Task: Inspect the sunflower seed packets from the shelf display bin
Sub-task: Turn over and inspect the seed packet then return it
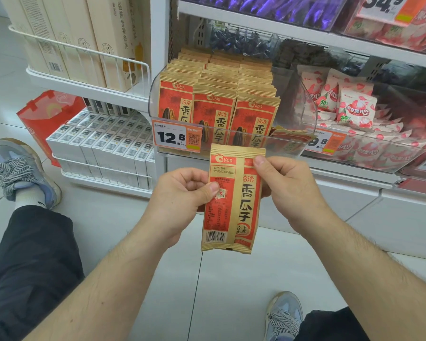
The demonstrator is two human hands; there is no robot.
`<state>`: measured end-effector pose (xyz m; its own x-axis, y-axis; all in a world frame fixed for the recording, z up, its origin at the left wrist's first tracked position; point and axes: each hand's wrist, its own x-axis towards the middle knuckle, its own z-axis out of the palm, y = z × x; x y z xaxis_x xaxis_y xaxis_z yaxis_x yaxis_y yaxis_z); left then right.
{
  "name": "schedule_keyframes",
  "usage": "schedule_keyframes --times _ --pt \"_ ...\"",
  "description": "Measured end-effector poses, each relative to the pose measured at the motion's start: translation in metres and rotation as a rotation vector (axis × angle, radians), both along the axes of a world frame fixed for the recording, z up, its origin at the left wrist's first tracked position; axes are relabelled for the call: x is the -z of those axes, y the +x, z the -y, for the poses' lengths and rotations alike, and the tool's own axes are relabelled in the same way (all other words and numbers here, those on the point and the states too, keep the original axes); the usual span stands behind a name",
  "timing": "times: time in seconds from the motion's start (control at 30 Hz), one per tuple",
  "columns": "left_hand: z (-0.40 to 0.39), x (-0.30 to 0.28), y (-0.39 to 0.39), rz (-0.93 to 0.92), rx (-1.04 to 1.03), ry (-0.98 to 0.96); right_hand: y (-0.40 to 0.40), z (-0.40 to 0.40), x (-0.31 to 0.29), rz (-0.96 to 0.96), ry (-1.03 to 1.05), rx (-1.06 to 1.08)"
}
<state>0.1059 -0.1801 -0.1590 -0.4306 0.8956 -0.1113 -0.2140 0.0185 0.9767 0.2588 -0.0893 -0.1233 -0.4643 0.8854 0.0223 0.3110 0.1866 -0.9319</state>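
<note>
packet [231, 200] upright | hands pinch side edges (below bin [290, 143])

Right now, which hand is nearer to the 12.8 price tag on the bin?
Left. The left hand pinches the held seed packet just below and slightly right of the price tag; the right hand holds the packet's far edge, farther right.

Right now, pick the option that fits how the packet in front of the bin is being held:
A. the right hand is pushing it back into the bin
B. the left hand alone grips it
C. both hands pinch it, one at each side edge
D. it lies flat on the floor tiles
C: the left hand pinches the left edge of the sunflower seed packet and the right hand pinches its upper right edge, holding it upright below the display bin.
</note>
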Motion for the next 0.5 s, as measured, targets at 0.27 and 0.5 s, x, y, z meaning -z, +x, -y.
schedule_keyframes --times 0.27,0.5 --pt "0.0002 -0.0032 -0.0008 0.093 -0.049 0.041 -0.0001 0.0010 -0.0003 0.031 -0.012 -0.073" --pt "-0.0029 -0.0077 -0.0041 0.166 -0.097 0.065 0.0018 -0.0001 0.0020 0.045 -0.007 -0.136"
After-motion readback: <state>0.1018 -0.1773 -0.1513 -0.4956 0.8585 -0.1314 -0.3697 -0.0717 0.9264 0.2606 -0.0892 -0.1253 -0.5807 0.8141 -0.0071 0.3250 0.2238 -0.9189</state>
